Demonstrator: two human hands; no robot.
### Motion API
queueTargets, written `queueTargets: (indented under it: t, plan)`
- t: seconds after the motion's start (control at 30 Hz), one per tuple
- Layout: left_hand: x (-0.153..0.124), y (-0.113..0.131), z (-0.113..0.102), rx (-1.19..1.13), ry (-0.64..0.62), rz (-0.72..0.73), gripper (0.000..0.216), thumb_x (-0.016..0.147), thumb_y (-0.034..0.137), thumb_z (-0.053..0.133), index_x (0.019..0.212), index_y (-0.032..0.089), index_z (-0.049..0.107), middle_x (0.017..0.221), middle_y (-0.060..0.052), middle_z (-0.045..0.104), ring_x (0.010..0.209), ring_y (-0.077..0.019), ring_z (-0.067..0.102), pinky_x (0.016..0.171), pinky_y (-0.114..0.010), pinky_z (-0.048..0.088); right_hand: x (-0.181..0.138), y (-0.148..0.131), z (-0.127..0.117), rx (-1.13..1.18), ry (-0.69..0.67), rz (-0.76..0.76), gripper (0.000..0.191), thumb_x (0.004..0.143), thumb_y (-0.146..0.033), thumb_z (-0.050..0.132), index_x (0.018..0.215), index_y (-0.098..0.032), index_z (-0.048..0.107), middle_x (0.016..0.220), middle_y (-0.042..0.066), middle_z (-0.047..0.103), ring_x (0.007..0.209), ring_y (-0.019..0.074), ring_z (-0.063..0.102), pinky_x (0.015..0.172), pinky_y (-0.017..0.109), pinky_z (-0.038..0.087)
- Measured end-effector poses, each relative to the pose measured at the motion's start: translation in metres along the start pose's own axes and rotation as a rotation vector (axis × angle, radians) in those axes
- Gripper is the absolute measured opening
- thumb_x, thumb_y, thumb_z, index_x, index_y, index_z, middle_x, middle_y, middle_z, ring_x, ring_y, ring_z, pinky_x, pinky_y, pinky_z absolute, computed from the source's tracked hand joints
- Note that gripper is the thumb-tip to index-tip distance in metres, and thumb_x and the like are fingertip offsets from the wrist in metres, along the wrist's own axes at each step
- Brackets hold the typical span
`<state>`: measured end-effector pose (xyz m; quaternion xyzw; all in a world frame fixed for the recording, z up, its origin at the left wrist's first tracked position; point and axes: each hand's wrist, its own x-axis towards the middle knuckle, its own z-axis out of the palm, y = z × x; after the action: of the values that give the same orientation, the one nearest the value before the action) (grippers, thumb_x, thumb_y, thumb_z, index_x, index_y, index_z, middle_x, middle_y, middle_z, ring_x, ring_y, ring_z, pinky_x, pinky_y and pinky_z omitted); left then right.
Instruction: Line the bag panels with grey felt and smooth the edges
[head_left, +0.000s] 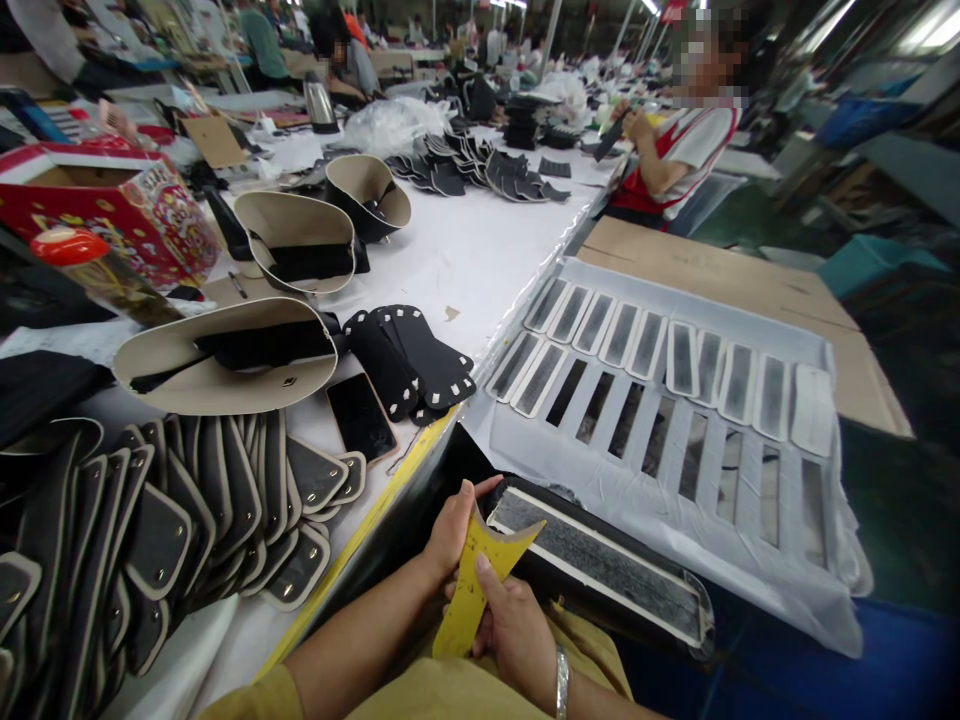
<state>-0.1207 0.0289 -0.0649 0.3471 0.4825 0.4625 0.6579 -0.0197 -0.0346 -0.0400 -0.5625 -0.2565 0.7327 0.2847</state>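
Note:
A yellow card-like piece (474,592) with a concave, pointed top end is pinched in my right hand (517,625), thumb across its face. My left hand (450,530) is just behind it, with its thumb up and a finger along the end of a long black bag piece (585,510). Its other fingers are partly hidden by the yellow piece. Lying over my lap, the black piece carries a dark grey strip (600,565) bordered in white.
To the right, a white slotted tray (517,440) bears several grey, white-edged strips (596,322). Stacked black straps (217,480), a phone (361,415), black rounded pieces (412,355) and beige-lined bag bodies (225,350) lie on the left table. A co-worker (667,160) stands beyond.

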Motion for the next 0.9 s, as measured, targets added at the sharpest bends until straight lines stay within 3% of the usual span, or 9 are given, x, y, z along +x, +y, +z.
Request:
queueTargets:
  t: [0.2, 0.43, 0.63, 0.9]
  plan:
    - [0.000, 0.009, 0.001, -0.002, -0.024, -0.020, 0.067, 0.086, 0.065, 0.028, 0.120, 0.016, 0.059, 0.101, -0.008, 0.068, 0.102, -0.0253, 0.058, 0.092, -0.034, 0.042, -0.002, 0.001, 0.006, 0.030, 0.033, 0.006, 0.054, 0.065, -0.067, 0.057, 0.065, -0.013, 0.062, 0.063, 0.011, 0.064, 0.039, 0.0108, 0.048, 0.035, 0.021, 0.033]
    - [-0.003, 0.016, 0.006, 0.081, -0.005, 0.067, 0.063, 0.088, 0.061, 0.031, 0.117, 0.014, 0.061, 0.105, -0.008, 0.067, 0.104, -0.0261, 0.057, 0.094, -0.035, 0.040, -0.003, -0.002, -0.003, -0.019, -0.004, -0.021, 0.053, 0.071, -0.066, 0.054, 0.067, -0.014, 0.062, 0.062, 0.009, 0.064, 0.038, 0.0115, 0.049, 0.032, 0.021, 0.029]
    - [-0.003, 0.012, 0.008, 0.083, 0.039, 0.039, 0.064, 0.088, 0.061, 0.032, 0.118, 0.012, 0.060, 0.090, -0.007, 0.070, 0.085, -0.0235, 0.061, 0.082, -0.034, 0.044, -0.004, -0.012, -0.009, -0.054, -0.038, 0.017, 0.053, 0.068, -0.066, 0.057, 0.070, -0.013, 0.061, 0.060, 0.008, 0.064, 0.036, 0.0103, 0.049, 0.031, 0.019, 0.028]
    - [-0.006, 0.017, 0.018, 0.064, 0.106, 0.031, 0.065, 0.086, 0.062, 0.035, 0.115, 0.010, 0.061, 0.097, -0.008, 0.069, 0.092, -0.0244, 0.061, 0.082, -0.032, 0.045, -0.006, -0.017, -0.021, -0.082, -0.058, 0.033, 0.050, 0.073, -0.061, 0.057, 0.074, -0.012, 0.063, 0.064, 0.009, 0.066, 0.039, 0.0116, 0.052, 0.032, 0.019, 0.029]
